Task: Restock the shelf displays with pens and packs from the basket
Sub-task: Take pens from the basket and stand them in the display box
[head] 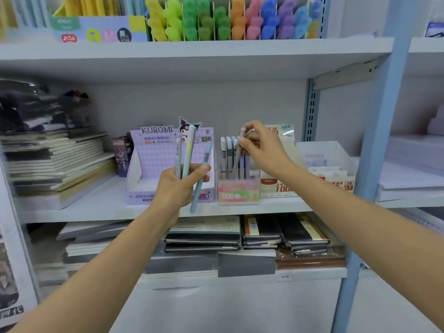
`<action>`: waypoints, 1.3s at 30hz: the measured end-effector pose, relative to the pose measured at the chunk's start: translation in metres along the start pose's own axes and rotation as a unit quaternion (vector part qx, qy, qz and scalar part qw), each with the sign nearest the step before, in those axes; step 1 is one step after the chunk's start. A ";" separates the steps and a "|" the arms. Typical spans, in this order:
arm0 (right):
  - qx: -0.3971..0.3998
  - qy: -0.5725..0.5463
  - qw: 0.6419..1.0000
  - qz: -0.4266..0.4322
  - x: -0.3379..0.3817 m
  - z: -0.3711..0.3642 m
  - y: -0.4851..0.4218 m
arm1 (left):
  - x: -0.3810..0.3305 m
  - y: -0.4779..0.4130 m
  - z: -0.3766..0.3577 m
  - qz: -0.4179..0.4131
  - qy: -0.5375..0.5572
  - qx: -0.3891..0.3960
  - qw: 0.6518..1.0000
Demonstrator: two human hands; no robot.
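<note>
Left hand (176, 186): reaching up from the near left, fingers and thumb curling round three pens (189, 150), which are fanning upward in front of the purple display box (153, 159). The blue one is slanting down past the palm.

Right hand (262, 150): reaching in from the near right, wrist bending, thumb and fingertips pinching the top of a grey pen (237, 159). Its lower end is dipping among the upright pens in the clear pen box (239, 191), and the tip is hiding behind the label.

Shelf (96, 210): carrying both boxes side by side. The right hand is covering part of the cartons behind.

Far left: notebooks (55, 159) lying stacked, blurring.

Upper shelf: highlighters (228, 20) standing in colour rows, tops cut off.
</note>
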State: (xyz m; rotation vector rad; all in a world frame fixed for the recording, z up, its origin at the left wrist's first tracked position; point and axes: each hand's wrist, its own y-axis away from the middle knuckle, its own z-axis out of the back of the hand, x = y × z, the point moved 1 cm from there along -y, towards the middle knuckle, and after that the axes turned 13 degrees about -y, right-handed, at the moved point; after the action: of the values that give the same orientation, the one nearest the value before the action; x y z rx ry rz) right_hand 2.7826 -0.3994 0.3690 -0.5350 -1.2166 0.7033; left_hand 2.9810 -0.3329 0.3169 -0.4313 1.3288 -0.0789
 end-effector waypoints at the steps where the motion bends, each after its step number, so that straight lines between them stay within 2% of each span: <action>1: 0.015 0.015 1.000 0.001 -0.002 -0.001 -0.002 | 0.000 -0.003 -0.001 0.002 -0.001 0.001 1.000; 7: 0.023 0.007 1.000 0.012 -0.006 -0.001 -0.012 | 0.003 -0.015 -0.006 0.015 0.022 -0.003 1.000; 15: 0.093 0.017 0.995 -0.006 -0.011 0.003 -0.018 | 0.010 -0.016 -0.010 0.024 0.044 -0.002 0.999; 19: 0.053 0.002 0.999 0.008 -0.014 -0.004 -0.016 | 0.010 -0.015 -0.014 0.030 0.045 -0.004 0.999; 23: 0.006 0.093 0.994 0.057 -0.019 -0.010 -0.014 | 0.007 -0.013 -0.016 0.022 0.042 -0.008 0.999; 26: 0.003 0.155 0.987 0.049 -0.021 -0.014 -0.009 | 0.004 -0.010 -0.018 0.014 0.040 -0.008 0.999; 28: -0.016 0.156 0.986 0.057 -0.015 -0.013 -0.006 | 0.003 -0.009 -0.019 0.010 0.042 -0.006 0.999; 30: -0.036 0.074 0.995 0.053 -0.005 -0.011 -0.001 | 0.002 -0.008 -0.020 0.007 0.046 -0.001 0.999; 33: 0.004 -0.106 0.994 -0.024 0.008 -0.012 0.008 | -0.003 -0.005 -0.025 -0.006 0.053 0.014 0.998; 36: 0.036 -0.184 0.979 -0.078 0.012 -0.013 0.017 | -0.007 -0.003 -0.031 -0.015 0.036 0.025 0.999; 39: 0.042 -0.223 0.970 -0.093 0.013 -0.008 0.020 | -0.010 -0.001 -0.033 -0.017 0.021 0.038 0.999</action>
State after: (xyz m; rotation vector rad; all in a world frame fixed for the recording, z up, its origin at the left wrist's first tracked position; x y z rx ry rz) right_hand 2.7885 -0.3761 0.3617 -0.1902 -1.6246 0.7328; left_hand 2.9473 -0.3394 0.3206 -0.3900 1.3553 -0.1666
